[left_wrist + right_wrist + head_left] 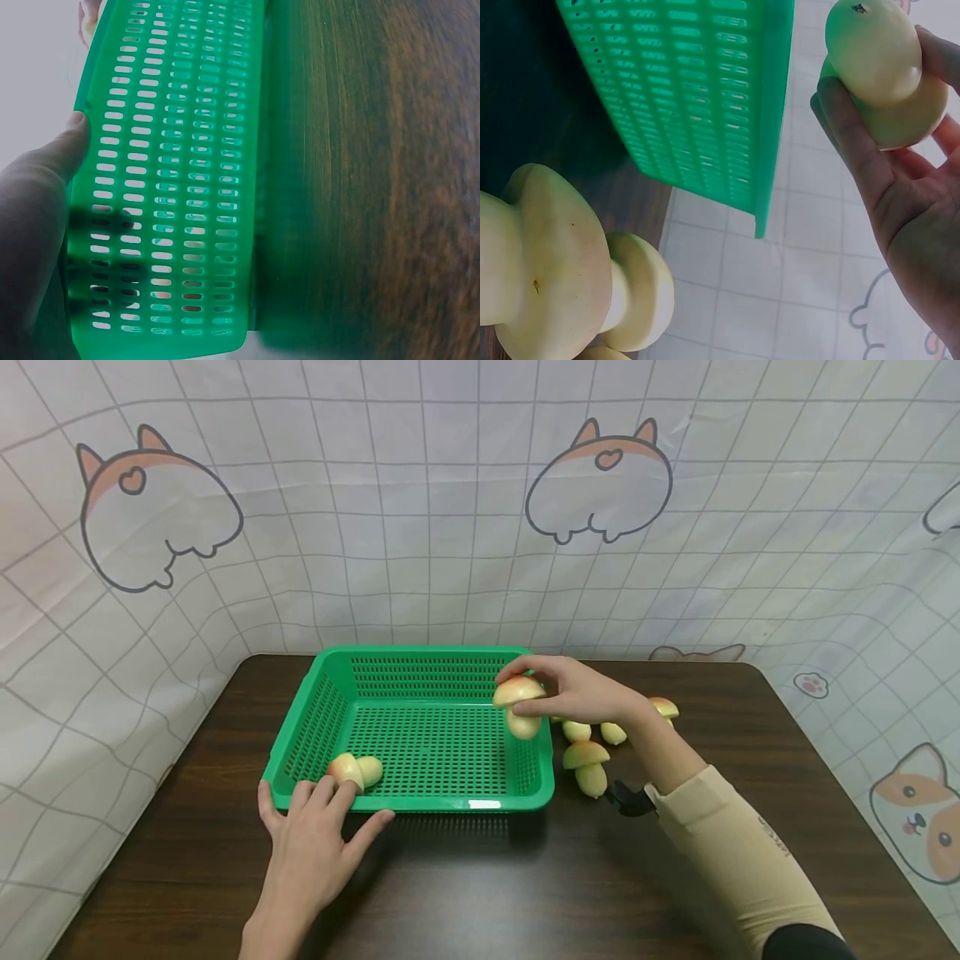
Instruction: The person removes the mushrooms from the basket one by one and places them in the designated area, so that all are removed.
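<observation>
A toy mushroom (519, 692) with a peach-tinted cap and pale stem is held between the thumb and fingers of my right hand (573, 692). The hand is above the right end of a green plastic basket (431, 804). In the right wrist view, the stem's rounded end (874, 52) faces the camera, beyond the basket's wall (682, 97). My left hand (311, 835) grips the basket's near rim at the left corner, fingers over the edge and thumb (56, 146) on the outer side. Inside, by those fingertips, another toy mushroom (356, 772) lies on its side.
Several more toy mushrooms (587, 767) lie on the dark wooden table (465, 893) to the basket's right, some partly hidden under my right forearm. A small black object (630, 799) shows beside the right sleeve. Behind the table hangs a white checked cloth (420, 527) with cartoon dogs.
</observation>
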Demonstrator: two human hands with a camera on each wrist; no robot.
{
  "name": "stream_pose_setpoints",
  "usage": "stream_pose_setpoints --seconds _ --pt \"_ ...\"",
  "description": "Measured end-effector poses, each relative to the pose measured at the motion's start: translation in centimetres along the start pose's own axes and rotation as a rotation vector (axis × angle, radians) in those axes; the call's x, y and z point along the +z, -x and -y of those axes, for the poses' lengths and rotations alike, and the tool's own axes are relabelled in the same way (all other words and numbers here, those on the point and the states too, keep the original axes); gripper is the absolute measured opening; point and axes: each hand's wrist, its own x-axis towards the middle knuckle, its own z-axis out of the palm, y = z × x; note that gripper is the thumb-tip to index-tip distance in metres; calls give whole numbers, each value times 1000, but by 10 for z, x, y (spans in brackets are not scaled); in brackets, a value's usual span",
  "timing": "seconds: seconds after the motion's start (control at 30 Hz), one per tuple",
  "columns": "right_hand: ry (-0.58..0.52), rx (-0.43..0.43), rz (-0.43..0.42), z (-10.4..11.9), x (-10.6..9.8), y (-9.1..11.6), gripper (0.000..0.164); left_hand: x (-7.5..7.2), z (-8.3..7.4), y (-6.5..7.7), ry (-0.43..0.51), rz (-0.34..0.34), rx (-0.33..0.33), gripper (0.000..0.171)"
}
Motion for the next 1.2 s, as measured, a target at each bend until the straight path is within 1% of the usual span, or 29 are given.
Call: stream_pose_setpoints --seconds 0.3,0.53,0.8,1.2 --pt "-11 17 0 -3 2 4 35 -1 -1 0 2 -1 -3 47" --pt "-42 24 1 -8 5 9 37 -1 -1 0 -3 -1 -2 47" --pt "-65 31 -23 -12 6 16 37 -1 -1 0 -1 -2 -2 47" --pt "-27 9 -53 -16 3 26 34 -1 -1 0 -1 -6 5 49"
